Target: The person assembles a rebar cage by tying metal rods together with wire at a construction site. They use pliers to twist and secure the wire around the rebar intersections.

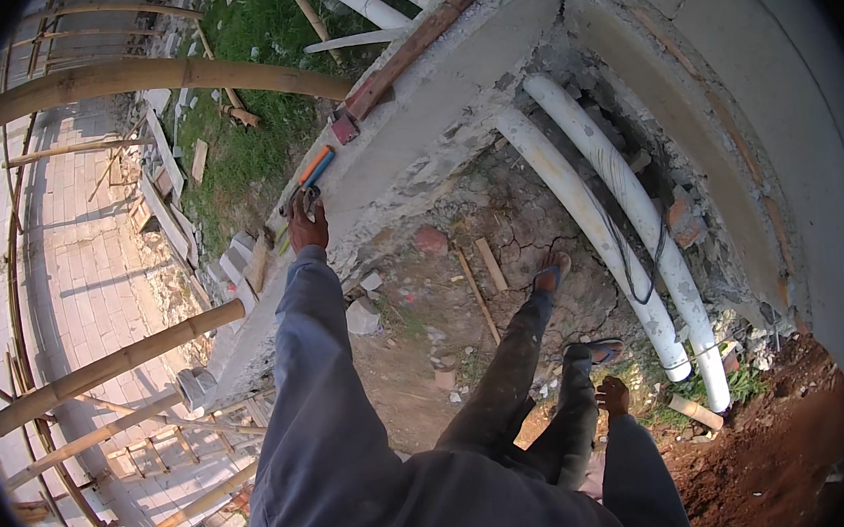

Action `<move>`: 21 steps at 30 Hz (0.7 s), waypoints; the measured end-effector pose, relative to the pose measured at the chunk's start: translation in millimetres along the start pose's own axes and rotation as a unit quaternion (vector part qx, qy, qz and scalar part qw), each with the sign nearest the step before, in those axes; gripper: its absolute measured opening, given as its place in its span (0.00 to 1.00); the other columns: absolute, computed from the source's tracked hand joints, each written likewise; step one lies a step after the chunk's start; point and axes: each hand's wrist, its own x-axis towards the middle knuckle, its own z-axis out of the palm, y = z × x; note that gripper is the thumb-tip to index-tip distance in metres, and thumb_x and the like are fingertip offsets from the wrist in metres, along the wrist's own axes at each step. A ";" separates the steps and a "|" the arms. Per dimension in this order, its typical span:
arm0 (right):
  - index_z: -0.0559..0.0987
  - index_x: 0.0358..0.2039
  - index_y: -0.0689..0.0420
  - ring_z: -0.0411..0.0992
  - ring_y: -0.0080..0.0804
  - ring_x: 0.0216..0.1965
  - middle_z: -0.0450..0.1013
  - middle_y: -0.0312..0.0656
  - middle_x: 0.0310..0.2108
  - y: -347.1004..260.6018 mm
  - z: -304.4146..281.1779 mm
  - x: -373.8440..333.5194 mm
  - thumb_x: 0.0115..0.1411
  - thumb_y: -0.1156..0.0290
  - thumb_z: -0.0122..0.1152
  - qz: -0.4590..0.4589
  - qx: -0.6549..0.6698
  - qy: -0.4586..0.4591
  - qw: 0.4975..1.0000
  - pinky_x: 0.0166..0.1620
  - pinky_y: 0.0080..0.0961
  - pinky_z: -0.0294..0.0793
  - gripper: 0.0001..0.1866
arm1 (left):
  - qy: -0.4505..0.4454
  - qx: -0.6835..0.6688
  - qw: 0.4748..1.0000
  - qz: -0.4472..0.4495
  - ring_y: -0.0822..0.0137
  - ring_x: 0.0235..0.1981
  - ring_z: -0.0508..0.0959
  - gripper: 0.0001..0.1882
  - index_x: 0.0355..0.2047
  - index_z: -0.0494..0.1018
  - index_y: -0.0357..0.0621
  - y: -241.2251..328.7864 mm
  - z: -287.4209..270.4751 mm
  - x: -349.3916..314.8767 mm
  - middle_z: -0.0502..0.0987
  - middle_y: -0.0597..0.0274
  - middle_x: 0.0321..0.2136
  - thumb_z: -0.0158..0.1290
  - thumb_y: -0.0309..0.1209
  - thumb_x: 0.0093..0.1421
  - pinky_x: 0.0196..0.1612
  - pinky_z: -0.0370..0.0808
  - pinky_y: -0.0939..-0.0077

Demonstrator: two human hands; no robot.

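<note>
1. Left hand (pixel 309 231): we see it reaching over the concrete ledge (pixel 410 129), fingers bent and parted at the tips. They lie at the dark metal end of the hand tools; we cannot tell whether they grip it or merely touch it.
2. Hand tools: we note an orange handle (pixel 314 164) and a blue handle (pixel 319 166), smooth and slim, side by side on the ledge, just beyond the left fingertips. We cannot tell whether they belong to one tool or two.
3. Right hand (pixel 611 395): we record it low beside the person's leg, away from the ledge, fingers seemingly loosely bent. It is too small for us to tell how far they close or whether they hold anything.
4. Near the tools, we find a small dark-red block (pixel 343 127), then a long, rough reddish-brown wooden board (pixel 409 54).
5. Ledge: grey, flat-topped, with a crumbling, pitted side.
6. Right of the ledge, we log two white round pipes (pixel 595 228), scuffed and roughly parallel, with a thin black cable (pixel 635 285) looped about them.
7. Below, dry cracked soil (pixel 563 216); lower right, loose reddish earth (pixel 760 450).
8. Left side: thick, smooth tan bamboo poles (pixel 155 78) and green grass (pixel 267 36).
</note>
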 end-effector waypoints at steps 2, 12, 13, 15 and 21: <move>0.74 0.43 0.53 0.73 0.31 0.23 0.75 0.40 0.30 -20.1 68.6 -8.5 0.60 0.65 0.55 -0.023 -0.053 -0.004 0.998 0.21 0.26 0.68 0.11 | -0.007 0.001 1.000 0.007 0.48 0.58 0.67 0.28 0.60 0.65 0.49 7.5 7.2 35.3 0.66 0.51 0.59 0.52 0.37 0.59 0.59 0.65 0.55; 0.73 0.51 0.57 0.75 0.25 0.31 0.76 0.40 0.36 -136.2 265.0 -76.9 0.60 0.66 0.54 -0.063 -0.084 0.002 0.994 0.31 0.21 0.69 0.18 | -0.080 0.065 0.986 0.128 0.42 0.41 0.76 0.23 0.44 0.70 0.57 48.0 37.4 103.2 0.73 0.52 0.42 0.50 0.17 0.49 0.41 0.74 0.50; 0.73 0.51 0.58 0.75 0.26 0.31 0.77 0.39 0.36 -124.8 251.9 -65.0 0.60 0.66 0.55 -0.076 -0.092 -0.001 0.993 0.31 0.22 0.70 0.19 | -0.075 0.063 0.987 0.126 0.41 0.41 0.76 0.22 0.43 0.70 0.56 33.5 38.7 101.7 0.73 0.51 0.41 0.51 0.18 0.49 0.41 0.74 0.48; 0.76 0.42 0.61 0.76 0.28 0.33 0.73 0.41 0.39 -102.4 225.1 -50.2 0.58 0.67 0.57 -0.142 -0.100 0.003 0.985 0.34 0.25 0.75 0.14 | -0.111 0.038 0.980 0.159 0.41 0.43 0.75 0.23 0.45 0.70 0.59 11.3 37.8 109.4 0.73 0.51 0.43 0.49 0.20 0.50 0.43 0.73 0.46; 0.78 0.42 0.59 0.76 0.31 0.31 0.76 0.41 0.31 -89.7 182.2 -77.8 0.57 0.65 0.56 -0.101 -0.229 0.145 0.957 0.36 0.29 0.75 0.15 | -0.070 0.071 0.980 0.174 0.41 0.48 0.72 0.17 0.44 0.64 0.38 21.7 24.9 128.8 0.70 0.43 0.45 0.41 0.16 0.52 0.47 0.69 0.47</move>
